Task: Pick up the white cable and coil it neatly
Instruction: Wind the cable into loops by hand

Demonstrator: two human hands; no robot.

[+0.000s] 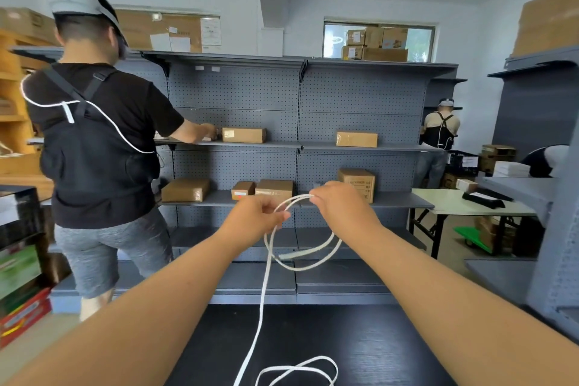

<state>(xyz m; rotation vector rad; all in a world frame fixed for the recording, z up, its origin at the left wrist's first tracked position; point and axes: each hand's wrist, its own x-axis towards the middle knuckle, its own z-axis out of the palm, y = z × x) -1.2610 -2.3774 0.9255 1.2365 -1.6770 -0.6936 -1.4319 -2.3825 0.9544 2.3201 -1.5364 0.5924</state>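
Above black table (360, 354): white cable (266, 279), thin, looped; left hand (253, 216) and right hand (341, 207) both pinching loop.

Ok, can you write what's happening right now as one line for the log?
step: coiling | left hand: pinches thin white cable | right hand: pinches its loop top | slack: lies on black table

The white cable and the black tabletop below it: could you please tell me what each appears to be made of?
White cable: probably a flexible plastic or rubber sheath, smooth and matt; it bends in soft loops and hangs limp. Black tabletop: seemingly wood or wood-effect laminate, matt, with faint grain streaks.
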